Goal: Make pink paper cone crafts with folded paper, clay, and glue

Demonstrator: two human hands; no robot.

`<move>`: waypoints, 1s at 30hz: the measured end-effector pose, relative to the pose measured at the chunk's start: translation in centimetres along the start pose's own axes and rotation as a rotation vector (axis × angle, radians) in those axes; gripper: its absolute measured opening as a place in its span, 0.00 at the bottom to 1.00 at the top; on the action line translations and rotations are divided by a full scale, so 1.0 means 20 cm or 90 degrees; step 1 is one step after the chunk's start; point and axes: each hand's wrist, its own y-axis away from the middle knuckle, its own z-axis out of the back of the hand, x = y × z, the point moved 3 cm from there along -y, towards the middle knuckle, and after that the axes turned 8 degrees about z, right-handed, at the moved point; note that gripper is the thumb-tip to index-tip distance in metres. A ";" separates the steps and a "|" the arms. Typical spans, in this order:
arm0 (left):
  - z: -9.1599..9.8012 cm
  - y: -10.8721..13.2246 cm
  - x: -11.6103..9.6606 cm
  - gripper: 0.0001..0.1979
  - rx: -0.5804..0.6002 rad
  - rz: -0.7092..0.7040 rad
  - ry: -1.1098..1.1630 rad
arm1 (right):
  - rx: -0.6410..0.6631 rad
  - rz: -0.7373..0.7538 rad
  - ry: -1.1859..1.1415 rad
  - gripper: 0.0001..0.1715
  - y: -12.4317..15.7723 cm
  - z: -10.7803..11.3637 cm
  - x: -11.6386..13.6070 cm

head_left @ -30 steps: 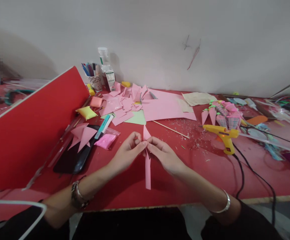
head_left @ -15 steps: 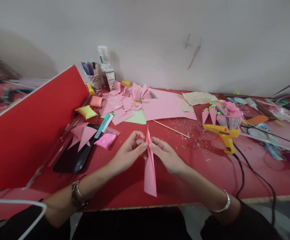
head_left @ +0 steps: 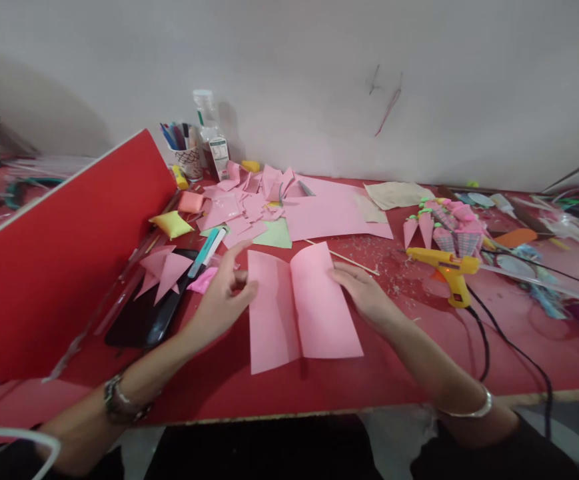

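A pink sheet of paper (head_left: 322,307) with a crease down its middle is spread open like a booklet above the red table. My right hand (head_left: 364,293) grips its right edge, thumb in front and the other fingers partly hidden behind. At the left edge, my left hand (head_left: 226,293) has its thumb tip over the paper, with the index finger stretched toward the top corner. Some of its fingertips are hidden. Left of that hand, folded pink paper pieces (head_left: 172,272) lie on a black phone-like object (head_left: 142,323), beside a teal cutter (head_left: 204,253).
Pink paper scraps (head_left: 242,207) and a large pink sheet (head_left: 329,210) cover the back. A yellow glue gun (head_left: 444,263) with a black cable stands right, near small pink cones (head_left: 426,230). A red board (head_left: 69,253) leans at left. A pen cup (head_left: 188,160) stands behind.
The pink paper was folded nearly edge-on between both hands and is now opened out. My left hand has moved left and my right hand right, to its outer edges.
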 end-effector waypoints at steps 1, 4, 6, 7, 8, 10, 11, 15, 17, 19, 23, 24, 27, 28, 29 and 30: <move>0.03 0.00 0.00 0.27 -0.010 -0.014 -0.074 | -0.008 -0.015 0.014 0.10 -0.01 0.04 -0.02; 0.05 0.02 0.01 0.24 0.050 -0.032 -0.379 | -0.013 -0.074 0.059 0.10 -0.03 0.12 -0.07; 0.03 0.02 0.02 0.16 0.100 -0.027 -0.597 | -0.012 -0.093 0.118 0.10 -0.04 0.14 -0.08; 0.02 0.02 0.01 0.14 0.116 -0.033 -0.693 | -0.010 -0.088 0.147 0.09 -0.04 0.15 -0.09; 0.00 0.02 0.01 0.13 0.124 -0.053 -0.777 | -0.009 -0.078 0.171 0.08 -0.05 0.15 -0.09; -0.05 0.00 -0.01 0.13 0.103 -0.138 -0.888 | -0.009 -0.070 0.190 0.05 -0.05 0.14 -0.10; -0.08 0.00 -0.02 0.12 0.069 -0.191 -0.918 | -0.010 -0.076 0.188 0.04 -0.05 0.13 -0.10; -0.15 -0.04 0.00 0.13 0.031 -0.309 -0.965 | -0.022 -0.059 0.187 0.14 -0.02 0.13 -0.14; -0.17 -0.06 0.03 0.15 0.100 -0.297 -0.956 | -0.033 -0.014 0.246 0.18 0.00 0.13 -0.15; -0.18 -0.09 0.06 0.16 0.137 -0.256 -0.936 | -0.031 0.019 0.324 0.22 0.02 0.13 -0.15; -0.20 -0.12 0.09 0.15 0.116 -0.223 -0.923 | -0.021 0.042 0.410 0.28 0.06 0.10 -0.14; -0.21 -0.12 0.09 0.15 0.107 -0.225 -0.924 | -0.018 0.043 0.420 0.29 0.06 0.09 -0.14; -0.22 -0.12 0.09 0.17 0.090 -0.218 -0.926 | -0.010 0.052 0.462 0.30 0.08 0.07 -0.14; -0.23 -0.12 0.09 0.18 0.088 -0.207 -0.928 | -0.010 0.058 0.480 0.31 0.09 0.06 -0.14; -0.23 -0.12 0.09 0.18 0.086 -0.194 -0.929 | -0.012 0.063 0.498 0.31 0.09 0.06 -0.14; -0.23 -0.13 0.09 0.19 0.085 -0.182 -0.930 | -0.016 0.066 0.513 0.31 0.10 0.05 -0.14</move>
